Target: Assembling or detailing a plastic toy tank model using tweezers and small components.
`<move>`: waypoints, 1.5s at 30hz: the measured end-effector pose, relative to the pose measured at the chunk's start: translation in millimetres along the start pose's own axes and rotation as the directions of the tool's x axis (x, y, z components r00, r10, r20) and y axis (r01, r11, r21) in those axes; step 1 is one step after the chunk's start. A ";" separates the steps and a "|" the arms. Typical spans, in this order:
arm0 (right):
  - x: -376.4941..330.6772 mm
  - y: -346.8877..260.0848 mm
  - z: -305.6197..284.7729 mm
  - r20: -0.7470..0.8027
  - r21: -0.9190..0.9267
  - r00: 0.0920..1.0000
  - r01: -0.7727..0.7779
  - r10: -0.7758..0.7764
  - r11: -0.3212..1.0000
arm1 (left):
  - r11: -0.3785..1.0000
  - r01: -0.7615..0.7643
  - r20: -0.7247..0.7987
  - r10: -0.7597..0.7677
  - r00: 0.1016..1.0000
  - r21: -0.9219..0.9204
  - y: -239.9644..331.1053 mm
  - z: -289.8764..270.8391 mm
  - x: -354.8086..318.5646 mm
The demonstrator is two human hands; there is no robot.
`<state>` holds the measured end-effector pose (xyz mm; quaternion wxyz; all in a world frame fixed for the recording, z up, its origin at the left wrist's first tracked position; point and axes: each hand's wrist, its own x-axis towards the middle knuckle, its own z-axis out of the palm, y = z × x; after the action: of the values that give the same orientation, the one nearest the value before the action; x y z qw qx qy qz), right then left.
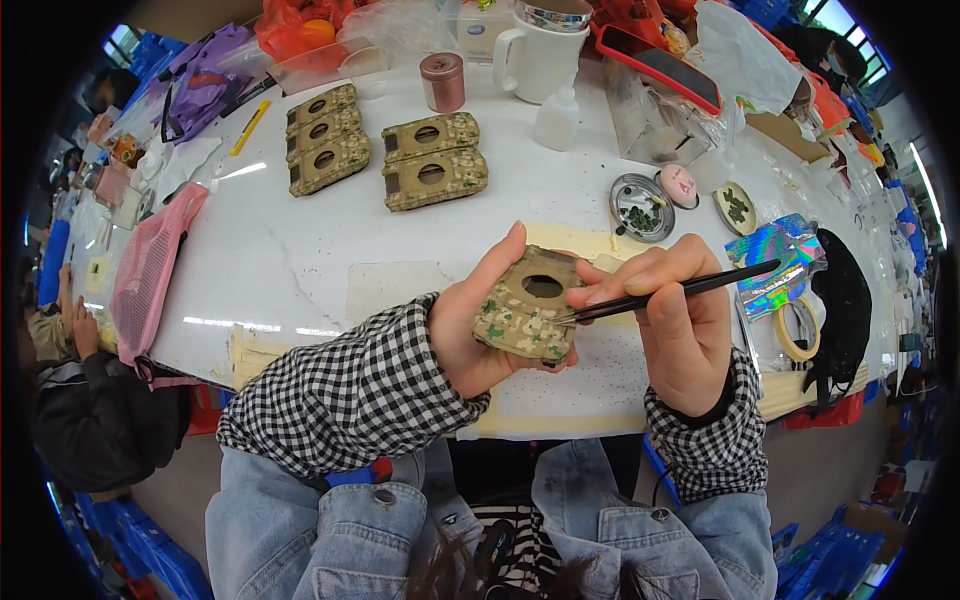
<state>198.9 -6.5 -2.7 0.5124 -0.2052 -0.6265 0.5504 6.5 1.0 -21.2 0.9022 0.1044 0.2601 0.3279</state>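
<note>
My left hand (465,335) is wrapped round a camouflage model tank hull (525,315), a tan and green piece with a round hole in its top. In my right hand (680,325) is a pair of black tweezers (690,286), pinched like a pen. Their fine tips touch the hull's top surface beside the hole. Whether a small part sits between the tips is too small to tell. Farther off, similar camouflage hulls stand in two groups, one at the left (328,140) and one nearer the middle (435,172).
Right of my hands are a round dish (642,208) of small dark green parts, an oval dish (737,208) with more, and a tape roll (797,332). Behind stand a white mug (540,60), a squeeze bottle (557,120), a pink canister (442,82) and a phone (660,68). Another person (105,415) sits at left.
</note>
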 end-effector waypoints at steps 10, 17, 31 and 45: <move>-0.5 0.0 1.3 -0.015 0.031 1.000 0.001 0.000 1.000 | 0.999 0.023 0.009 -0.023 1.000 -0.035 1.2 -0.8 -0.1; 0.1 -0.7 -1.1 -0.014 0.066 1.000 -0.019 0.020 0.998 | 1.000 0.000 0.040 0.000 0.999 0.013 0.9 -1.3 -1.2; -2.9 -9.9 -14.7 -0.193 -0.177 0.981 -0.053 0.019 0.983 | 0.889 -0.238 0.212 0.165 0.963 0.391 3.9 1.6 -4.8; 0.0 -7.0 -8.4 -0.216 -0.159 0.973 -0.117 0.081 0.980 | 0.799 -0.271 0.220 0.177 0.959 0.537 4.1 2.0 -7.4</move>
<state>208.3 -4.7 2.5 0.5274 -0.3359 -0.6031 0.4953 0.5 -0.6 -15.1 0.8037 0.4209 0.2583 0.3321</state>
